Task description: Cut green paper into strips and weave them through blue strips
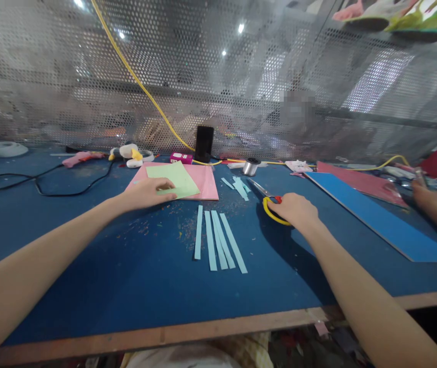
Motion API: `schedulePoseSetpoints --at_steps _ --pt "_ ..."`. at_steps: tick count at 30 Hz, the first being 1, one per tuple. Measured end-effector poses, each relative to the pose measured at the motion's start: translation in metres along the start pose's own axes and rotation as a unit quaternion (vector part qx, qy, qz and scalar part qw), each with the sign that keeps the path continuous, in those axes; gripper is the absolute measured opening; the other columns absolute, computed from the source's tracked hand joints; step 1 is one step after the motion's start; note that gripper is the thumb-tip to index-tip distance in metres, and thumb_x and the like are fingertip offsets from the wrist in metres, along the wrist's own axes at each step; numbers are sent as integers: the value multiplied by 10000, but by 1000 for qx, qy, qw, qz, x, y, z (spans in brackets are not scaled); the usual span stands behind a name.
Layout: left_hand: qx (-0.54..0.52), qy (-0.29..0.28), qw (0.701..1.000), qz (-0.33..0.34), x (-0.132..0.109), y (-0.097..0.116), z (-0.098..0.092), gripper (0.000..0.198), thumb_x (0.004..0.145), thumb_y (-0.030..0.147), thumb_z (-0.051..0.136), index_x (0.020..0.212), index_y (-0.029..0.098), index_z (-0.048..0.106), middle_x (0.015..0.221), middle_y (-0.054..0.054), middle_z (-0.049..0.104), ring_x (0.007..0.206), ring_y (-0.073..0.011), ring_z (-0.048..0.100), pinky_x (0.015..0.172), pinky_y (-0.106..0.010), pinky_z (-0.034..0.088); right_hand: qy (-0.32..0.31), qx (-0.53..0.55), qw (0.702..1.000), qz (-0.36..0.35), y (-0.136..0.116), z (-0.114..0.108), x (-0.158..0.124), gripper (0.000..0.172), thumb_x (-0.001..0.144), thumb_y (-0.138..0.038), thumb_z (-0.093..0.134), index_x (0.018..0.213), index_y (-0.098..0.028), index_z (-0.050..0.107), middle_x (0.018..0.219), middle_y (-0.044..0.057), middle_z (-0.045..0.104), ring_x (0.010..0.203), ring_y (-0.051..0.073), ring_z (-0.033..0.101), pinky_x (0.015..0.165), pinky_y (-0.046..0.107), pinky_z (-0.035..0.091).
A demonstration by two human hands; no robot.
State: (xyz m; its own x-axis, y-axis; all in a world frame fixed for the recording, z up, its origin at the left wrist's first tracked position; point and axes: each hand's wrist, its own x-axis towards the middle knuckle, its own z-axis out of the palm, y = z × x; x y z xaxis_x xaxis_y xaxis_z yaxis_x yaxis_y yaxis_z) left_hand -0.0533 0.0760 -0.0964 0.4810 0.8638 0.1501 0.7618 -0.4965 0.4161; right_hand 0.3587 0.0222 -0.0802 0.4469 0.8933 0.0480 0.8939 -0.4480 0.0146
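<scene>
My left hand point(147, 193) lies flat on a pale green paper sheet point(172, 180), which sits on a larger pink card point(206, 181). My right hand point(293, 210) rests over the yellow loop handles of a pair of scissors point(270, 207), and the steel blades point away to the upper left. Between the two hands lie several long pale blue paper strips point(218, 240), side by side on the blue work mat point(126, 266). A few shorter strips point(237, 186) lie beyond them, near the scissor blades.
Past the scissors stand a metal wire spool point(251, 166) and an upright black phone point(204, 144). A blue board point(379, 220) lies at right, with another person's hand point(429, 197) beyond it. A perforated metal screen point(218, 87) rises behind the table, and a yellow cable point(145, 89) crosses it.
</scene>
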Motion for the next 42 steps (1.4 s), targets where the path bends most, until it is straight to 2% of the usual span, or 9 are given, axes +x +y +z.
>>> schedulePoseSetpoints --at_steps 8,18,23,27,31,35,37,40,42 --pt "24 -9 996 82 -4 -4 6 412 824 621 586 987 279 749 1156 -12 736 1106 -223 659 960 -301 458 -2 4 1000 -5 0 -1 0 500 789 -583 561 897 -125 733 953 228 717 905 402 692 665 400 506" --pt "-18 -18 999 31 2 -9 5 460 698 643 698 959 269 762 1181 -26 726 1088 -240 665 986 -343 463 -13 -1 1000 -2 0 -2 0 479 796 -576 547 898 -141 720 958 214 715 902 398 693 666 413 506" --pt "-11 -18 999 36 2 -9 6 416 848 595 536 979 267 757 1141 -27 738 1033 -234 669 890 -331 495 -10 -2 1000 -13 1 0 1 461 800 -568 546 868 -144 713 914 214 717 875 375 701 633 375 495" --pt "36 158 985 51 -3 3 1 374 943 448 436 949 218 731 1017 -54 748 969 -235 658 890 -353 477 -7 -1 999 -33 2 1 1 484 797 -595 552 796 -136 707 838 215 709 838 373 699 608 364 479" --pt "-11 464 884 51 -9 23 -12 293 959 395 486 901 218 713 919 -33 715 936 -218 623 929 -356 436 9 4 999 -41 5 0 -1 463 804 -579 573 777 -138 710 867 218 705 854 392 688 638 398 497" --pt "-220 558 799 35 -10 49 -18 245 951 429 544 959 236 696 845 5 650 845 -168 604 783 -292 458 80 64 990 -101 -2 -6 -14 396 849 -461 583 1041 -137 705 1189 206 651 1106 375 617 859 434 504" --pt "-329 547 770 18 -11 63 -12 265 931 458 572 932 217 682 864 -2 646 848 -156 601 746 -270 467 103 231 949 -189 -14 -13 -28 452 853 -434 604 1192 -138 645 1263 183 627 1166 331 587 948 425 482" --pt "-454 427 780 -45 -17 80 9 292 920 481 562 985 210 649 917 -20 676 878 -166 626 741 -273 504 -118 522 784 -314 -41 -23 -59 537 916 -547 512 1326 -205 556 1305 124 626 1092 250 646 912 384 531" --pt "-483 354 796 -88 -23 86 26 326 916 503 539 1033 215 635 969 -29 698 916 -187 646 739 -284 526 -230 568 721 -323 -60 -29 -78 473 912 -548 535 1235 -215 628 1235 103 673 1032 225 669 891 358 544"
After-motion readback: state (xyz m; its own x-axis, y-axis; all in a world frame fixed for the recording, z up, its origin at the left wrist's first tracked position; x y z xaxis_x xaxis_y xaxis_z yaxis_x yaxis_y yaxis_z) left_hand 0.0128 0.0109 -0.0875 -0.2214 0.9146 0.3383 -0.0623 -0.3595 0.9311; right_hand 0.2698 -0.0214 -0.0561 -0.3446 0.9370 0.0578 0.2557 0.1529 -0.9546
